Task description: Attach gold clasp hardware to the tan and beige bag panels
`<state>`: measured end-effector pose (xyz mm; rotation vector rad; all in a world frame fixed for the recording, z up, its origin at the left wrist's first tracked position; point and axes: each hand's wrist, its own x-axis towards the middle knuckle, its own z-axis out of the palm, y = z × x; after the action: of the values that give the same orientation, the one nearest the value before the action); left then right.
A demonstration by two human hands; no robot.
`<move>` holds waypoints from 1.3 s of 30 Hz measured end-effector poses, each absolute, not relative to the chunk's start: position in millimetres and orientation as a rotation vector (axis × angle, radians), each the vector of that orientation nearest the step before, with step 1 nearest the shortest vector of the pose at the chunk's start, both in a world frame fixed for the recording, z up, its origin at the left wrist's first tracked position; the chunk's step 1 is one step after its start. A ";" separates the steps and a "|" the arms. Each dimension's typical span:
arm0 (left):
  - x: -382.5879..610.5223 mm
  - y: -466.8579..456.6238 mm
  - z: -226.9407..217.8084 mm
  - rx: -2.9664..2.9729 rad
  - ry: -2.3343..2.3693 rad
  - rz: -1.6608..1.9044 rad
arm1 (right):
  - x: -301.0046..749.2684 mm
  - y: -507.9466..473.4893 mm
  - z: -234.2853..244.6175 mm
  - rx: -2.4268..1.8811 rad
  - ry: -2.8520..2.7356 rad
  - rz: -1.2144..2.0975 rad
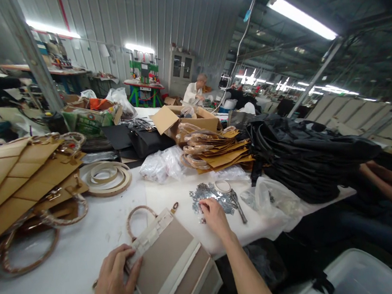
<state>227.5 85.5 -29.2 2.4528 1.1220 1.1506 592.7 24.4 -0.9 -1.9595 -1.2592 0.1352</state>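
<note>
My left hand [115, 279] grips the upper left edge of a beige handbag panel [174, 262], thumb on top and fingers at the edge. The panel lies tilted over the table's front edge, with a wrapped ring handle [138, 215] and a small metal-fitted tab [175, 207] at its top. To the right, my right hand [215, 216] reaches to a pile of small flat metal pieces [204, 192]. Its thumb and fingertips are pinched together; what they hold, if anything, is too small to make out. Pliers [239, 208] lie beside the pile, near a roll of tape [223, 186].
Stacked tan bag pieces [19, 186] fill the left, beside coiled strips [105, 177]. Behind stand more tan pieces [223, 151], a cardboard box [198, 120] and a black stack [296, 154]. A plastic bag [276, 201] lies right. One person sits beyond; another person's arms show at right.
</note>
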 end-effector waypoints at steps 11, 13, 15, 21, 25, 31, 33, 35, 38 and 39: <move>222.6 86.2 -32.6 2.403 1.128 1.104 | 609.8 31.4 -7.1 -2.048 -1.308 0.240; 223.9 84.7 -28.2 2.372 1.145 1.094 | 610.3 29.4 -9.3 -2.049 -1.286 0.236; 224.9 83.5 -23.9 2.355 1.149 1.083 | 611.0 27.4 -11.1 -2.041 -1.266 0.250; 223.1 83.5 -23.7 2.286 1.158 1.090 | 612.3 21.7 -10.6 -2.016 -1.173 0.326; 221.3 86.7 -29.1 2.218 1.128 1.044 | 617.3 19.2 -4.3 -2.005 -1.117 0.312; 221.9 75.2 -7.1 2.072 1.107 0.958 | 595.0 15.1 15.2 -1.949 -1.060 0.367; 222.9 70.1 4.1 2.026 1.108 0.945 | 566.9 17.0 22.6 -1.842 -1.075 0.537; 223.1 68.3 10.5 1.973 1.133 0.940 | 529.7 20.3 29.9 -1.735 -1.155 0.720; 221.0 66.6 11.8 1.910 1.167 0.916 | 467.5 25.3 38.3 -1.596 -1.302 0.960; 220.3 65.4 11.2 1.894 1.169 0.914 | 448.9 27.3 39.1 -1.557 -1.334 1.026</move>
<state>220.3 65.4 11.2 1.8943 1.1690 0.9142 448.9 27.3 39.1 -1.5572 -1.3341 1.0258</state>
